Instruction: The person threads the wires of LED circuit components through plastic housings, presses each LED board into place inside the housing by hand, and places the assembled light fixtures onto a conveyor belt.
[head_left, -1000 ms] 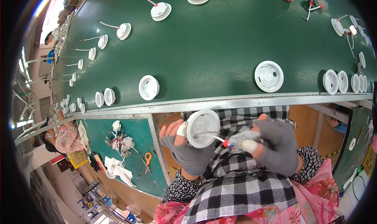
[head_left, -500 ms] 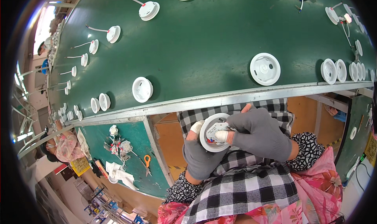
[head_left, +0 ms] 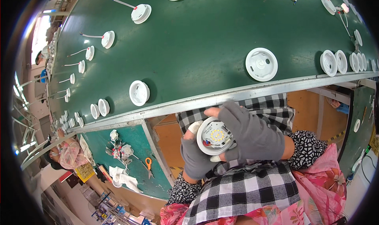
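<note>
In front of my lap I hold a round white downlight housing with its open side up. A white LED circuit board with a ring of yellow chips sits inside it, with bits of red and blue wire at its lower left. My left hand, in a grey fingerless glove with taped fingertips, grips the left side of the rim. My right hand, gloved the same way, is closed around the right side, its thumb at the lower rim and a finger over the top edge. The glove hides the housing's right edge.
Several empty white housings, one of them nearest, stand along the green table. Wired white units line its far left. On a lower green side table lie orange scissors, a wire bundle and white cloth.
My right thumb has left the board's face for the lower rim, uncovering the yellow chips. My right hand now wraps the housing's side. The housings on the table appear slightly shifted in view.
</note>
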